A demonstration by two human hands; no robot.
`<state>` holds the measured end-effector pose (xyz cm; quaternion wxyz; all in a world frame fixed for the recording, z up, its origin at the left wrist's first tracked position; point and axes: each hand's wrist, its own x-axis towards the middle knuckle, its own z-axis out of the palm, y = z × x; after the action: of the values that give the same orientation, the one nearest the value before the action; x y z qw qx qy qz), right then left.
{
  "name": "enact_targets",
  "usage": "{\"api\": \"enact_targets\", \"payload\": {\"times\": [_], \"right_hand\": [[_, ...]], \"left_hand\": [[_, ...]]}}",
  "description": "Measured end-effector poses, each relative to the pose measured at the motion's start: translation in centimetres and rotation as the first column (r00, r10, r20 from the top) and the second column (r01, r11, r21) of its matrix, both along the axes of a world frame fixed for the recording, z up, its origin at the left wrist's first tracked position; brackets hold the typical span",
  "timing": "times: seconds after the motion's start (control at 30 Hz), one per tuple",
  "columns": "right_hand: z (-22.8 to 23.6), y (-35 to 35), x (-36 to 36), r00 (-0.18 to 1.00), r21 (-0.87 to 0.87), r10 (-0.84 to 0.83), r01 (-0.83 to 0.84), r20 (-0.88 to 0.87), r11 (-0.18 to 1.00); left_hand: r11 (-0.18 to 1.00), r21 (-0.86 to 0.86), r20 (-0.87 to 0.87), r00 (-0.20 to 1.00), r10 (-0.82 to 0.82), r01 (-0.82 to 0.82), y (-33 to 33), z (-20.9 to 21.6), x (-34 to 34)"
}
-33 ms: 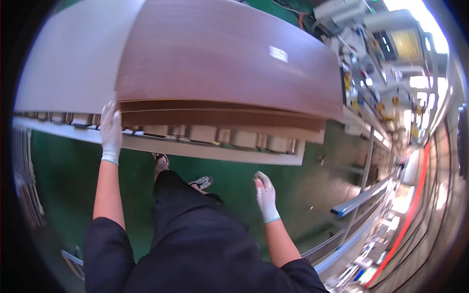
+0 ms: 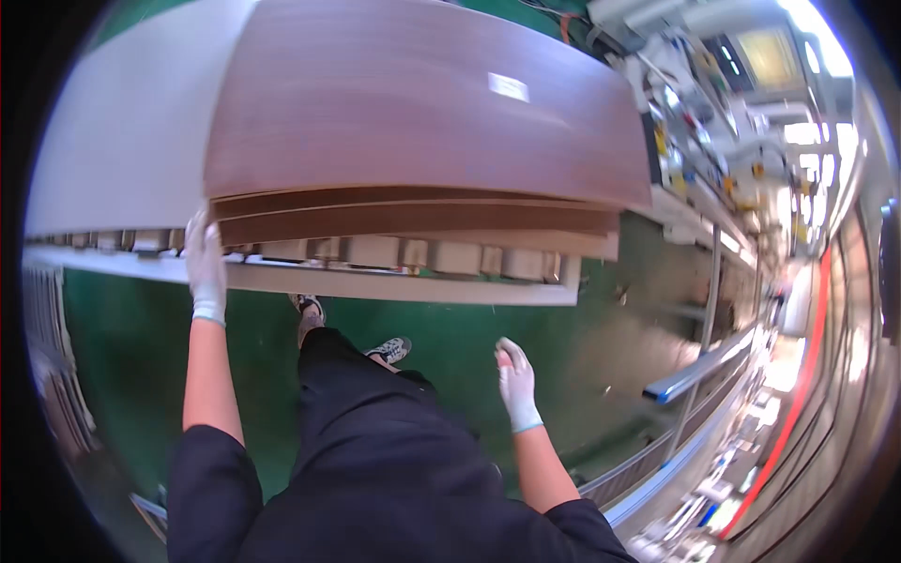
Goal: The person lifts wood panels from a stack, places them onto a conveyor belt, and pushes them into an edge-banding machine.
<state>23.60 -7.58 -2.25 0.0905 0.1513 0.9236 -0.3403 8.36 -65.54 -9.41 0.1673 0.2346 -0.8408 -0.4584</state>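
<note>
My left hand (image 2: 205, 267), in a white glove with a pale blue cuff, is at the near left corner of a large brown wood-look panel (image 2: 413, 122). Its fingers are stretched out against the corner, not wrapped round it. Beneath that panel, more brown boards (image 2: 375, 220) show their near edges, spread slightly apart. To the left lies a wide pale panel (image 2: 122, 141). My right hand (image 2: 518, 383), gloved alike, hangs over the floor, apart from the boards. Its fingers are curled in, and nothing shows in them.
Under the boards runs a roller conveyor with a white side rail (image 2: 394, 286). The floor (image 2: 450, 328) is green. A metal rail with a blue end (image 2: 662, 388) juts in at the right. Machinery (image 2: 699, 122) stands at the far right, and stacked panels (image 2: 47, 319) at the left edge.
The boards and the conveyor rail appear slightly farther left and up in view. My left hand stays at the corner; my right hand sits slightly lower and farther right.
</note>
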Motion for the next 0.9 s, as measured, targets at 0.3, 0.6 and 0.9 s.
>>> {"api": "enact_targets", "payload": {"times": [0.3, 0.6, 0.9], "right_hand": [[-5.2, 20.6, 23.4, 0.629, -0.425, -0.721, 0.760, 0.291, 0.492], [-4.2, 31.9, 8.6, 0.805, -0.421, -0.592, 0.552, 0.043, 0.720], [3.5, 46.7, -5.1, 0.951, -0.219, -0.027, 0.098, 0.307, 0.971]], "left_hand": [[0.654, 0.500, 0.094, 0.786, 0.611, -0.568, 19.2, 1.6, -5.5], [0.828, 0.147, 0.469, 0.775, 0.423, -0.541, 30.5, -4.8, -13.9], [0.370, -0.491, 0.707, 0.113, 0.698, 0.788, 33.0, -6.6, -12.9]]}}
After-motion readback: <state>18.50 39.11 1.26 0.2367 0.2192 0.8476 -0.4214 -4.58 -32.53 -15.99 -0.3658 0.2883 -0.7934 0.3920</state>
